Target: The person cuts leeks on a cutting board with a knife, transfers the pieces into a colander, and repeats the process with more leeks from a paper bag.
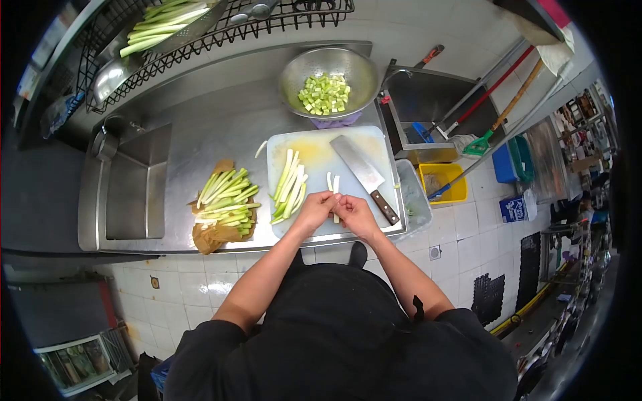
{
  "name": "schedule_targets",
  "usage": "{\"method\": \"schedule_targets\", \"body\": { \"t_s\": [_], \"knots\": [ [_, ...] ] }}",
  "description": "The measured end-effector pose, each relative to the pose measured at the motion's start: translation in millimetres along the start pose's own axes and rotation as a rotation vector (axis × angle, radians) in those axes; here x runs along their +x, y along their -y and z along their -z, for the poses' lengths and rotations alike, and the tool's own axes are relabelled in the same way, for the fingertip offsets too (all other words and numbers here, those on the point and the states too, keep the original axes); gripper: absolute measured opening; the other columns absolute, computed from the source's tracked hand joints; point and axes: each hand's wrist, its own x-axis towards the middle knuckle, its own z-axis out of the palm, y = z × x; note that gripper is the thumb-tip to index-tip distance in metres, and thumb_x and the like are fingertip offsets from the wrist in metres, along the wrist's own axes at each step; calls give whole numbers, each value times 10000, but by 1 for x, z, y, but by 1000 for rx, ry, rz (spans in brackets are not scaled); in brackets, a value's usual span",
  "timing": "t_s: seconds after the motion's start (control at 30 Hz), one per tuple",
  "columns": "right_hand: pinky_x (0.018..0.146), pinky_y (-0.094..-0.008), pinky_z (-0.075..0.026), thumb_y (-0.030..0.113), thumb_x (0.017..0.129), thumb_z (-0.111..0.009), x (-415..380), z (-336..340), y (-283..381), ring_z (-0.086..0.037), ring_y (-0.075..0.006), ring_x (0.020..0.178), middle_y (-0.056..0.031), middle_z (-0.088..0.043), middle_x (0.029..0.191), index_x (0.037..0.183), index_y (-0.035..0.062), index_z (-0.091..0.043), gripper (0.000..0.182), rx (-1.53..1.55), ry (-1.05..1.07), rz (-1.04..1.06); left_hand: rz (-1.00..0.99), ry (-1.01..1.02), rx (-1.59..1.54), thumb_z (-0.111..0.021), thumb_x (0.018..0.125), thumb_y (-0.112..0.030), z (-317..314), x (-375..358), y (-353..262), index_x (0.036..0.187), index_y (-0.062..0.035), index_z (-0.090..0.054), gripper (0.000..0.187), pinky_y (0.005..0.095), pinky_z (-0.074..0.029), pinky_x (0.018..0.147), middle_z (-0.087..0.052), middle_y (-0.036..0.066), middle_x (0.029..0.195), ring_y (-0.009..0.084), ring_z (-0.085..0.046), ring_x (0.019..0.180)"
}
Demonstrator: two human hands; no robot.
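Observation:
My left hand (319, 210) and my right hand (356, 214) meet over the front of the white cutting board (321, 139). Their fingers are closed together on thin pale celery sticks (336, 182), whose upper ends stick out beyond the fingertips. To the left on the board lies a bunch of celery stalks (289, 184). A cleaver (358, 162) with a brown wooden handle rests on the board to the right, its handle near my right hand. Further left, more celery (227, 190) is heaped on brown paper (215, 235).
Behind the board stands a metal colander (291, 77) with diced celery (324, 93). A sink (136, 180) is at the left, another basin (428, 100) at the right. A wire rack (234, 27) hangs above the counter. A clear plastic container (416, 194) sits beside the board.

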Motion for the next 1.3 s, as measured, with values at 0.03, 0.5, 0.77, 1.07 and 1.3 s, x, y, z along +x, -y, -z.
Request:
{"method": "schedule_targets", "body": {
  "t_s": [0.03, 0.5, 0.77, 1.07, 1.3],
  "knots": [
    [554, -330, -470, 344, 901, -755, -2, 5, 7, -567, -136, 573, -105, -613, 640, 839, -50, -642, 414, 1, -3, 2, -2, 3, 2, -592, 1043, -232, -3, -2, 3, 1062, 34, -705, 290, 286, -550, 711, -716, 59, 911, 120, -663, 785],
    [415, -231, -345, 140, 987, -664, 17, 35, 13, -497, -70, 470, -24, -619, 685, 952, 15, -661, 130, 0, 391, -39, -101, -51, 453, -646, 997, -178, -1, -50, 2, 1080, 26, -732, 236, 279, -532, 654, -705, 55, 768, 98, -646, 682],
    [413, -270, -421, 152, 990, -636, 57, 28, 34, -543, -90, 461, -44, -630, 697, 954, -2, -666, 161, -74, -226, 18, -287, -453, 1033, -599, 939, -113, 43, -8, -17, 1000, 63, -652, 193, 473, -541, 783, -705, 214, 927, 367, -681, 841],
    [869, -499, -554, 184, 866, -656, 51, -10, 7, -689, -445, 968, -314, -693, 1007, 1050, -86, -591, 333, -905, 14, -91, -199, -556, 1364, -637, 806, -72, 56, 20, -5, 995, 48, -663, 224, 449, -520, 871, -668, 228, 994, 373, -635, 980],
    [879, -502, -547, 196, 863, -675, 53, -12, 5, -681, -463, 962, -320, -691, 1000, 1035, -89, -583, 345, -789, 6, -71, -173, -476, 1547, -615, 832, -122, 60, 30, -4, 970, 33, -683, 218, 449, -522, 877, -690, 230, 986, 372, -650, 996]
  ]
}}
